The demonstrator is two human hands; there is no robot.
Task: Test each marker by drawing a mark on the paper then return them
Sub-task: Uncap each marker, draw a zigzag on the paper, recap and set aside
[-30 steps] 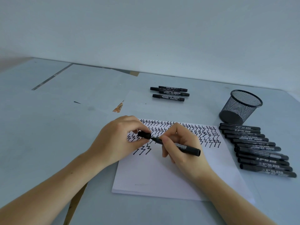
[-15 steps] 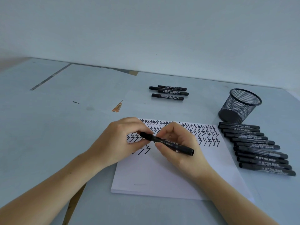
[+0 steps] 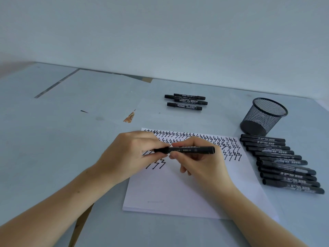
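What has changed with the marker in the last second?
The cap, apart a second ago, now sits on the marker, which has swung level. The left hand grips the cap end, the right hand the barrel. The marker row, cup and paper stayed put.

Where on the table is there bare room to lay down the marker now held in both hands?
Bare table lies between the three far markers and the paper, and left of the paper. Crowded: the right side, with the marker row and mesh cup.
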